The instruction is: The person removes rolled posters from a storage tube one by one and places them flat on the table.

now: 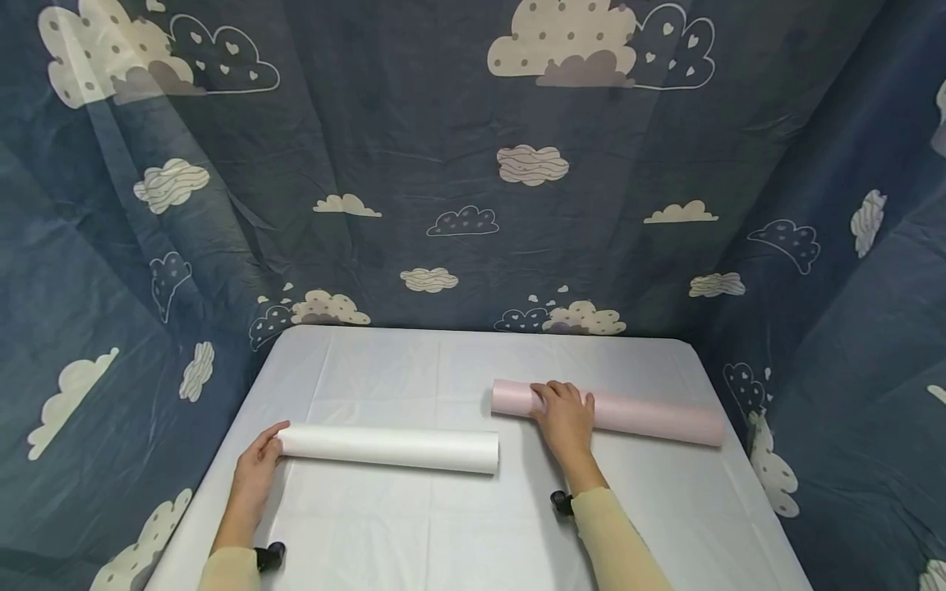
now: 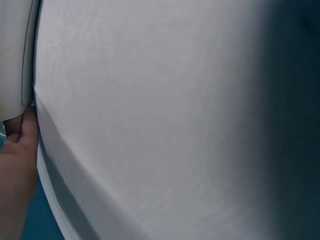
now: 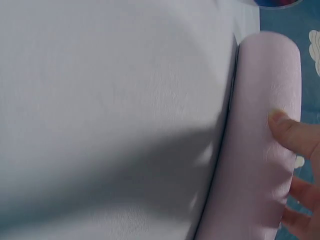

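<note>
Narrow passage between white roll [image 1: 392, 449] and pink roll [image 1: 658, 420], curtain [image 1: 399, 107] a barrier behind

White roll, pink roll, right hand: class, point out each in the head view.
White roll [image 1: 390, 449], head view: middle of its side.
Pink roll [image 1: 621, 413], head view: bare surface beside the hand.
Right hand [image 1: 566, 420], head view: its back.

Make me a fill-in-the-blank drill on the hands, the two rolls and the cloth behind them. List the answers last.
1. Of the left hand and the right hand, the one on the pink roll is the ____ hand.
2. The left hand touches one ____ of the white roll.
3. The roll nearer the far edge of the table is the one coloured ____.
4. The blue cloth behind the table is patterned with pale ____.

Missing words: right; end; pink; clouds.
</note>
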Tool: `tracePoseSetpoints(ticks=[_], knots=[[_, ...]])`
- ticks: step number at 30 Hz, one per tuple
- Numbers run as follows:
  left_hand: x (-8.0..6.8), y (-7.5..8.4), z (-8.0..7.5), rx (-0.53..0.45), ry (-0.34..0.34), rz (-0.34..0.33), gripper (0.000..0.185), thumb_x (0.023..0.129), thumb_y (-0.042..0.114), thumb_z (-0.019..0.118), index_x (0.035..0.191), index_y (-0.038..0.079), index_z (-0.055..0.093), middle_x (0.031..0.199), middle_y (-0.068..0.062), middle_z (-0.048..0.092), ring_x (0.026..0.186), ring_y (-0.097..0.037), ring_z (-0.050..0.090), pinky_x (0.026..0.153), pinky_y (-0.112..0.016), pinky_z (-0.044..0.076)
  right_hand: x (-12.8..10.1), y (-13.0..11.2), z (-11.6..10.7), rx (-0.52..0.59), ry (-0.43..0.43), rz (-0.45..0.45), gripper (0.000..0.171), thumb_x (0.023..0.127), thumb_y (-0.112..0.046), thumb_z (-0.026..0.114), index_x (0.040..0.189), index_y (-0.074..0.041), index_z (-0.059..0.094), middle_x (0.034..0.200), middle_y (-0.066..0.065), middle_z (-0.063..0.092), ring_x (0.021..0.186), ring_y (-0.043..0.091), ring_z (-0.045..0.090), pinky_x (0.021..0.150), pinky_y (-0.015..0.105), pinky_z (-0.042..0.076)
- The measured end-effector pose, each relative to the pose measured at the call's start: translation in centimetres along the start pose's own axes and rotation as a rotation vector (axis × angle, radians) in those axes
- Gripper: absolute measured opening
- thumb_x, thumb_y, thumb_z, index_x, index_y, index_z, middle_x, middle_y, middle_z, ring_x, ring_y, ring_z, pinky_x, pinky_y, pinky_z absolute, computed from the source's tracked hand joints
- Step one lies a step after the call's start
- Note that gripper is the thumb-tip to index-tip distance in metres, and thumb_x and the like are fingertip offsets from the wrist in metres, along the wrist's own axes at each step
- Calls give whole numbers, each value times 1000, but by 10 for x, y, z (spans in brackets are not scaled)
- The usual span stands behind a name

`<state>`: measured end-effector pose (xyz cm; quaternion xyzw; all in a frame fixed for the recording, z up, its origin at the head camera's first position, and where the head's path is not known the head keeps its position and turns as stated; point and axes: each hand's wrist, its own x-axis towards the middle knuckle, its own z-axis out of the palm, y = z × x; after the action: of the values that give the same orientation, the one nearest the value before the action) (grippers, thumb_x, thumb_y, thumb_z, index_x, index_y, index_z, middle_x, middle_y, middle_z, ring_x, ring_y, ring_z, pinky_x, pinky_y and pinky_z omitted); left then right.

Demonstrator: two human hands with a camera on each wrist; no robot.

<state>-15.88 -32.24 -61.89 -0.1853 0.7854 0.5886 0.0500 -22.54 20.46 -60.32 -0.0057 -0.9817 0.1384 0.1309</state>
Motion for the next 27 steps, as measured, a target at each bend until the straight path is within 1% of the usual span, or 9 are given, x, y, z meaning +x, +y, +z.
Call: tracePoseSetpoints(ticks=[4, 7, 9, 13, 18, 23, 27], knots=[[0, 0, 1, 9, 4, 6, 50, 117, 31, 34, 165, 16, 38, 175, -17, 27, 162, -33, 29, 130, -46, 32, -1, -7, 1, 4, 2, 60, 49, 90, -33, 85, 136, -24, 71, 137, 8, 70, 133, 35, 59, 115, 74, 36], [-1, 0, 1, 15, 9, 15, 50, 117, 31, 34, 164, 16, 39, 175, -17, 28, 162, -33, 29, 130, -46, 32, 0, -12, 2, 9, -19, 106, 49, 92, -33, 83, 138, -25, 70, 141, 8, 69, 136, 35, 57, 118, 74, 33], [-1, 0, 1, 22, 15, 21, 49, 117, 31, 34, 164, 16, 40, 175, -17, 28, 162, -33, 29, 129, -46, 33, 1, -15, 2, 8, -24, 120, 49, 93, -32, 82, 139, -24, 69, 142, 8, 68, 137, 35, 56, 118, 74, 33], [-2, -1, 1, 29, 27, 25, 48, 117, 29, 34, 163, 15, 41, 175, -17, 28, 162, -33, 29, 129, -46, 33, 3, -19, 2, -7, -35, 143, 49, 95, -33, 80, 141, -23, 67, 142, 10, 67, 136, 36, 57, 115, 74, 35], [-3, 0, 2, 27, 22, 22, 49, 117, 29, 35, 163, 15, 41, 175, -17, 28, 162, -33, 29, 130, -47, 32, 4, -22, 2, -26, -49, 181, 50, 95, -35, 79, 142, -24, 67, 140, 11, 68, 132, 38, 58, 109, 71, 40], [-3, 1, 3, 35, 26, 22, 48, 117, 29, 35, 163, 15, 42, 175, -16, 28, 162, -33, 28, 130, -47, 32, 4, -23, 1, -39, -41, 184, 51, 95, -37, 80, 142, -23, 67, 138, 12, 69, 129, 39, 60, 104, 70, 43], [-3, 1, 4, 43, 29, 21, 48, 117, 29, 36, 163, 15, 42, 175, -16, 29, 162, -33, 29, 129, -47, 32, 3, -23, -1, -46, -44, 178, 50, 96, -38, 78, 143, -24, 66, 139, 12, 69, 128, 40, 60, 103, 69, 43]])
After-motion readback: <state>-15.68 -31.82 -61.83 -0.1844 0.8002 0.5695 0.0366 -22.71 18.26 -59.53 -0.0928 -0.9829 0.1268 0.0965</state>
